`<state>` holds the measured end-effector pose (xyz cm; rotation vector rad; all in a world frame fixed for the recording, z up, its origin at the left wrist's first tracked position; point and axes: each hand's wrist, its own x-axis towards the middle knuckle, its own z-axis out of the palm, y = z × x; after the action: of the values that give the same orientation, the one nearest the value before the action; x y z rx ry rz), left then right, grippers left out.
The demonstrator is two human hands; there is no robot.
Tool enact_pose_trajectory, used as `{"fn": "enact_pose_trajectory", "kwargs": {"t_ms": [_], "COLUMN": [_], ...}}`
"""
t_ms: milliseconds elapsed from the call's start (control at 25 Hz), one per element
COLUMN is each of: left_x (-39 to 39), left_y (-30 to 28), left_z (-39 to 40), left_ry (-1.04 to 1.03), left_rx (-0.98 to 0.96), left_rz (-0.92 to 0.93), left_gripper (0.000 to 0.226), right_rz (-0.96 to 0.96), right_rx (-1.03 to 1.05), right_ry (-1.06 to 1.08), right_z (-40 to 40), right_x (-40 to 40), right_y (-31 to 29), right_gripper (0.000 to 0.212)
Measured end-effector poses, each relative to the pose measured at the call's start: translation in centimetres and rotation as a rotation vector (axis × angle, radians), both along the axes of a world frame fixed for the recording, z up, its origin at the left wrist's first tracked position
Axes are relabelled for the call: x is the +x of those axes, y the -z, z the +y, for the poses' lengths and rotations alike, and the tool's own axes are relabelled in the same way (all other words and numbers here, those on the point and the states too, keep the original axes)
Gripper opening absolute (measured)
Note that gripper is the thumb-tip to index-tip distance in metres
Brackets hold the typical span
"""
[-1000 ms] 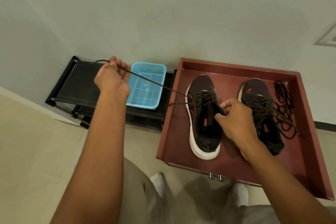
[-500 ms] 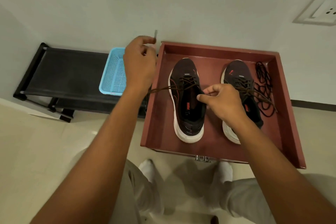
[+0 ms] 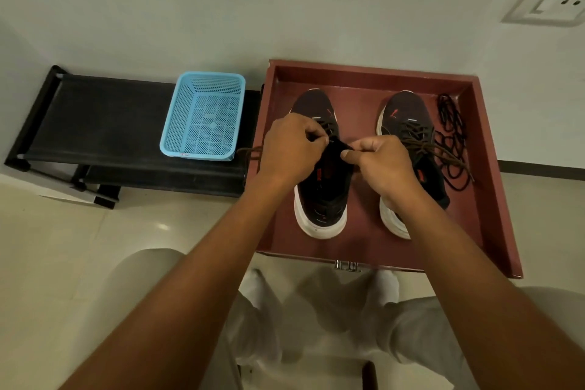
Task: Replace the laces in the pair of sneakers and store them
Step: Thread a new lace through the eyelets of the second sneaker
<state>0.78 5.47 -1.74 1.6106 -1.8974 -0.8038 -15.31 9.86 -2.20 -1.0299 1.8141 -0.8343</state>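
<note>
Knees and socked feet at the bottom edge, partly cut off. Red tray (image 3: 493, 187) on the floor holds both sneakers, toes toward the wall, heels near. Left hand (image 3: 289, 149) and right hand (image 3: 381, 161) cover the middle of the left sneaker (image 3: 321, 199); eyelets hidden. Left fingers pinch the brown lace (image 3: 250, 152), its loose end trailing over the tray's left rim. Right thumb and forefinger pinch the tongue. Right sneaker (image 3: 408, 114) just beside, laced. Black laces (image 3: 451, 136) heaped at far right. Blue basket (image 3: 205, 117) on black rack (image 3: 95, 117).

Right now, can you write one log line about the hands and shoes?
left hand: pinches brown lace | right hand: holds left shoe's tongue | right shoe: laced | black laces: loose in tray
</note>
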Motion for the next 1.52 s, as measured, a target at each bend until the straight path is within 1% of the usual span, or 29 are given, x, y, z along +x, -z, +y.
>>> {"fn": "enact_pose_trajectory", "kwargs": {"t_ms": [120, 360, 480, 600, 880, 1040, 1120, 1240, 1400, 1520], "left_x": [0.3, -0.3, -0.6, -0.7, -1.4, -1.7, -1.7, -1.5, -1.4, -1.2], "left_y": [0.6, 1.5, 1.7, 1.7, 1.8, 2.0, 2.0, 2.2, 2.5, 2.5], "left_z": [0.4, 0.8, 1.0, 0.9, 1.1, 1.6, 1.6, 1.4, 1.4, 1.3], "left_ry": [-0.024, -0.010, -0.033, -0.065, -0.090, -0.047, -0.032, -0.032, -0.065, -0.070], "left_rx": [-0.015, -0.022, -0.035, -0.044, -0.056, -0.149, -0.177, -0.175, -0.142, -0.118], "left_rz": [-0.045, -0.038, -0.002, 0.039, 0.015, -0.076, -0.097, -0.118, -0.087, -0.098], "left_gripper": [0.006, 0.007, 0.005, 0.004, 0.007, 0.009, 0.009, 0.009, 0.011, 0.018], "right_rz": [-0.102, -0.255, -0.305, -0.309, -0.281, -0.157, -0.131, -0.178, -0.116, -0.079], "right_rx": [0.035, 0.091, 0.112, 0.109, 0.074, 0.006, -0.014, 0.008, -0.058, -0.067], "right_ry": [0.031, 0.058, 0.065, 0.077, 0.063, 0.003, -0.035, -0.020, 0.005, -0.010], "right_z": [-0.2, -0.4, -0.4, -0.3, -0.1, -0.1, -0.2, -0.6, -1.1, -1.5], "right_x": [-0.3, -0.2, -0.2, -0.2, 0.3, 0.5, 0.4, -0.2, -0.1, 0.0], "right_y": [0.4, 0.8, 0.8, 0.6, 0.5, 1.1, 1.2, 1.2, 1.5, 1.5], "right_gripper": [0.010, 0.016, 0.016, 0.015, 0.010, 0.009, 0.007, 0.020, 0.010, 0.009]}}
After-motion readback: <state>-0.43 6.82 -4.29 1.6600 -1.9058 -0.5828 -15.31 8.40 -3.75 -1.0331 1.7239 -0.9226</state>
